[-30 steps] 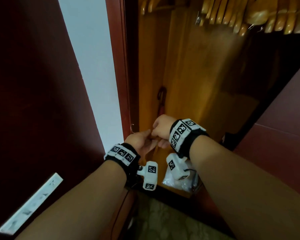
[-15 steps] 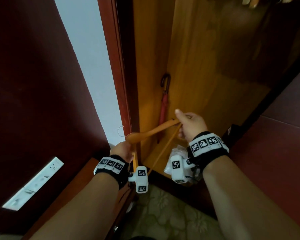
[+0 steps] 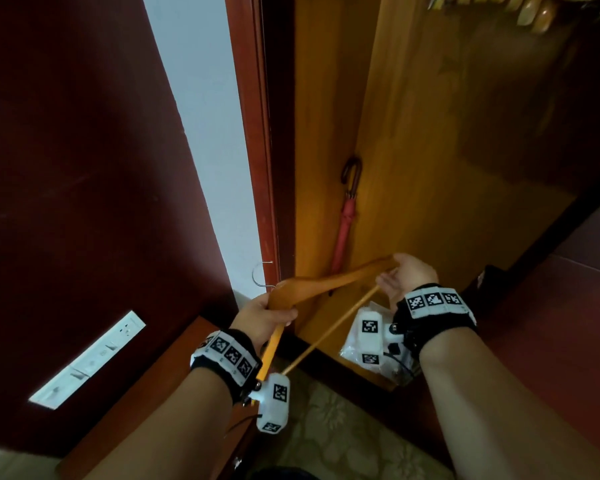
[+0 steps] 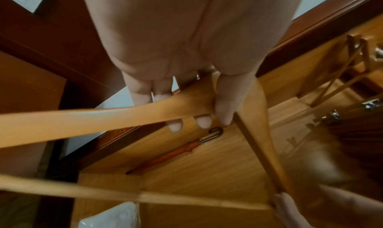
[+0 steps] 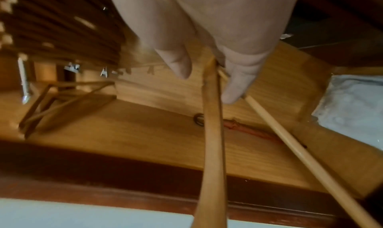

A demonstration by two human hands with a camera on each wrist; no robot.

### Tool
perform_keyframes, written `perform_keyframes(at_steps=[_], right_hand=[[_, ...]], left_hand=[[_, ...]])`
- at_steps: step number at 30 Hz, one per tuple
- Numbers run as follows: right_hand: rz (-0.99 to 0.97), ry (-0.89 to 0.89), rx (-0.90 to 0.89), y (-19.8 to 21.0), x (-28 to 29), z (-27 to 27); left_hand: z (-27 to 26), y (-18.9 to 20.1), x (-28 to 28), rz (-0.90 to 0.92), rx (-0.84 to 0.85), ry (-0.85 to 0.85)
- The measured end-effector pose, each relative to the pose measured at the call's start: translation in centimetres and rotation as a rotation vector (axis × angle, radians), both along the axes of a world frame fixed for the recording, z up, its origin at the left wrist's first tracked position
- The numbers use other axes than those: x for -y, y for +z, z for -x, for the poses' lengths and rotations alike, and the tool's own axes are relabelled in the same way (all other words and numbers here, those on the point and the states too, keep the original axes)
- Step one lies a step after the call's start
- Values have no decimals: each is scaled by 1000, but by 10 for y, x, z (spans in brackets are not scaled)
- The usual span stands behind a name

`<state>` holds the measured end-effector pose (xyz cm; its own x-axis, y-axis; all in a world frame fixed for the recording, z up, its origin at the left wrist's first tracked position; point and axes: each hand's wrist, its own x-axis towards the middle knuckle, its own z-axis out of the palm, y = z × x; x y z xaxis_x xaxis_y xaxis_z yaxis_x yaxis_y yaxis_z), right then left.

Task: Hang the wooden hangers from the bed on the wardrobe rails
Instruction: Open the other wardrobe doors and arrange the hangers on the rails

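A wooden hanger (image 3: 326, 283) with a metal hook (image 3: 258, 276) lies flat between both hands, low in front of the open wardrobe. My left hand (image 3: 265, 315) grips its thick middle near the hook; the left wrist view shows the fingers (image 4: 204, 122) curled round the wood (image 4: 103, 118). My right hand (image 3: 407, 277) holds the far end, where the arm (image 5: 213, 133) and thin crossbar (image 5: 290, 143) meet. Other wooden hangers (image 3: 530, 8) hang from a rail at the top right.
A red folded umbrella (image 3: 345, 223) stands in the wardrobe's left corner. A clear plastic bag (image 3: 352, 344) lies on the wardrobe floor under my right wrist. A dark red door (image 3: 66, 168) is at the left, with a patterned carpet (image 3: 343, 438) below.
One second ago both hands were close together at the wardrobe edge. They have since spread apart with the hanger stretched between them, and my view has tilted down.
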<state>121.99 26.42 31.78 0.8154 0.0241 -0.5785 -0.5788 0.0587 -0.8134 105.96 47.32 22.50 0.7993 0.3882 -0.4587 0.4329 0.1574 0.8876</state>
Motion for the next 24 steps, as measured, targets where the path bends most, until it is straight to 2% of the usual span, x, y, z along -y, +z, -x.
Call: perform_keyframes(at_steps=[2,7,11,15,20,24], right_hand=[[14,102,21,-5,-11,4],[206,334,93,-10,-36,16],[142,557,182,7,-57,40],[212,748,322,31,-75,57],[329,789,478,67,-91,61],[432,766,573,103,-97,60]], left_hand=[[0,2,2,-44,3,15],[0,8,9,-56,-12,72],[-5,14,11,-23,-2,131],[-15,31,9,15,59,161],[-33,63,3,76,174,138],[-42,108,-1,110,255,-2]])
